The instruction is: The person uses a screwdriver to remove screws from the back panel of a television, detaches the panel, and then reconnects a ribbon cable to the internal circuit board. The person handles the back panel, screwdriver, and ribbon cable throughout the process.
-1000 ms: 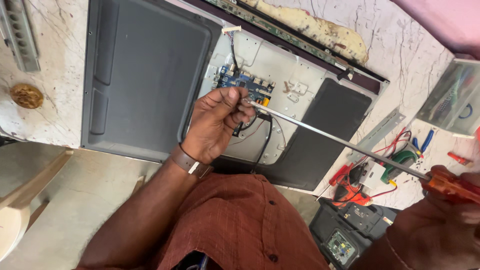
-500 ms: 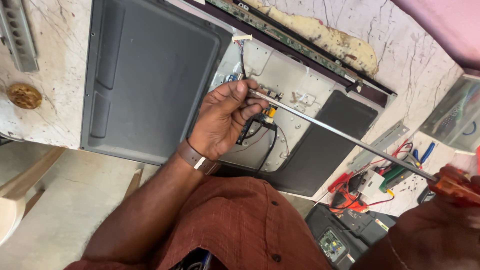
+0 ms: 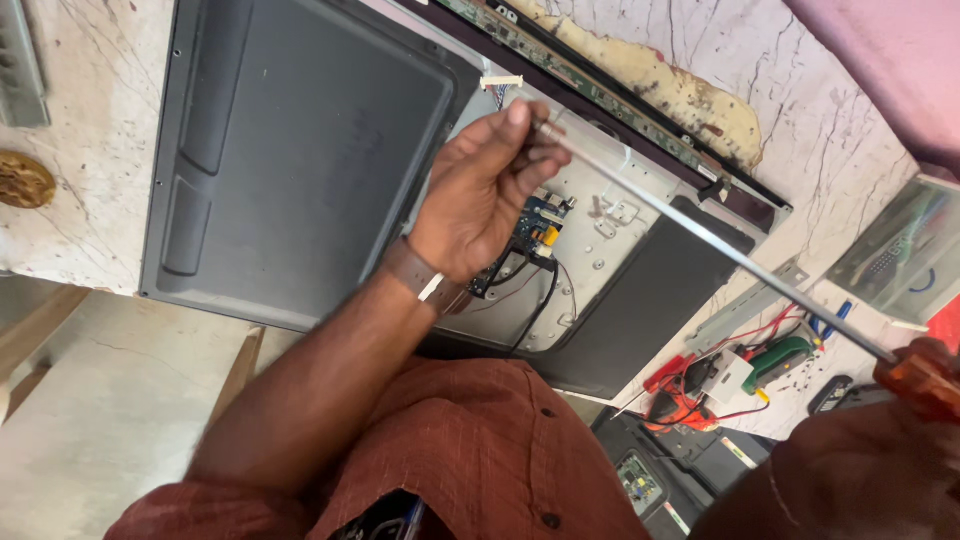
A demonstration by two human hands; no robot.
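White marble veined with grey serves as the workbench [image 3: 60, 250], and a flat-panel television [image 3: 300, 170] lies on it face down, its grey back cover [image 3: 290, 150] filling the space to the left of the left hand [image 3: 480, 190]. That hand is raised above the opened metal chassis [image 3: 610, 260], its fingers [image 3: 520, 125] curled and pinched around the tip end of a long screwdriver shaft [image 3: 700, 235]. The shaft runs diagonally down and away to the right, ending in an orange handle [image 3: 925, 385] which the right hand [image 3: 935, 365], seen only at the picture's edge, appears to be gripping. Just beneath the left palm sits a small blue circuit board [image 3: 535, 220] with black cables [image 3: 530, 300] looping from it toward the wrist. A brown wristband [image 3: 420, 280] circles that wrist. Beyond the fingertips, a white ribbon connector [image 3: 500, 82] lies loose near the panel's top edge. Below the shaft, red leads [image 3: 690, 385] and a green tool [image 3: 780, 360] clutter the bench. Judging by the bared chassis and exposed board, part of the rear cover is already off; the board remains seated with its cables attached, and the screwdriver tip is lifted clear of any screw
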